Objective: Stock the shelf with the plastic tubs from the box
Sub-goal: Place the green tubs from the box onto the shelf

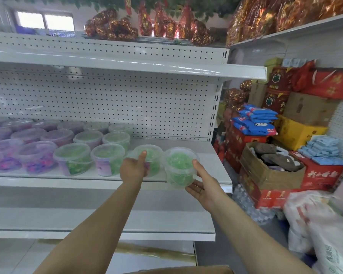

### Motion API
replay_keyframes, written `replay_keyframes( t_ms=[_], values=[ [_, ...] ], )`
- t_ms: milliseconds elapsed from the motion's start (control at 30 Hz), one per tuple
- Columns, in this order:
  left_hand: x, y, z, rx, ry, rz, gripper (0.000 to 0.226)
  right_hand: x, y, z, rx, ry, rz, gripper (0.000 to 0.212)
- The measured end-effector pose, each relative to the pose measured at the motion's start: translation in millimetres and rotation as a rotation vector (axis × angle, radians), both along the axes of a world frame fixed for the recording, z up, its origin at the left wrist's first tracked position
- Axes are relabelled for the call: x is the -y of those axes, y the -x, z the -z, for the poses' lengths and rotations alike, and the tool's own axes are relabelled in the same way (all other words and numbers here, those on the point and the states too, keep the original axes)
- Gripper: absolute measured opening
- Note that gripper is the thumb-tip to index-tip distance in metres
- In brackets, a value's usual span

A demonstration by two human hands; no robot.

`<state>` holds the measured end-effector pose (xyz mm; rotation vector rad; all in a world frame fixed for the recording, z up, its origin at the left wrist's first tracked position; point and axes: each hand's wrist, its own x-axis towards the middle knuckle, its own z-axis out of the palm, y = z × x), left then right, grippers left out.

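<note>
Nearest: brown edge of the box (186, 270) at the bottom of the view, below both forearms.

Right grip (203, 186): grasping the right tub (179, 167). The thumb lies up its right wall to the rim and the fingers are cupped under the base. The tub is clear, lidded, upright, with green contents. It is held at the front edge of the middle shelf (216, 167), near the shelf's right end. Its base overlaps the shelf lip, so it is not set down.

Left grip (134, 169): on the left tub (152, 157), which stands on the same shelf just beside the right tub. The thumb points up the tub's front wall. The fingers are mostly hidden behind the palm, but they appear to be curled round its lower side, so I log it as grasping.

Further left on the shelf: green tubs (107, 159) in rows, front to back, then purple tubs (36, 157) out to the left edge. All are upright and lidded.

Behind: white pegboard panel (127, 101), with the upper shelf (166, 66) above it.

Far right: stacked red cartons (323, 173), an open cardboard carton (269, 175) and blue packets (255, 123).
</note>
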<state>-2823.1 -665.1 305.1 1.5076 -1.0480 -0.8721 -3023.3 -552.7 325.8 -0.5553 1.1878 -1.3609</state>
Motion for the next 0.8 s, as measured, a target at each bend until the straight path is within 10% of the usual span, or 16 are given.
replay_keyframes(
  t_ms=[400, 567, 800],
  values=[
    [0, -26, -19, 0.297, 0.339, 0.031, 0.035, 55, -4, 13, -0.264, -0.114, 0.137, 0.068],
    [0, -26, -21, 0.332, 0.36, 0.077, 0.032, 60, -2, 12, -0.85, -0.156, 0.175, 0.075],
    [2, -25, -24, 0.441, 0.361, 0.219, 0.028, 61, 0, 23, -1.392, 0.406, 0.09, 0.051]
  ],
)
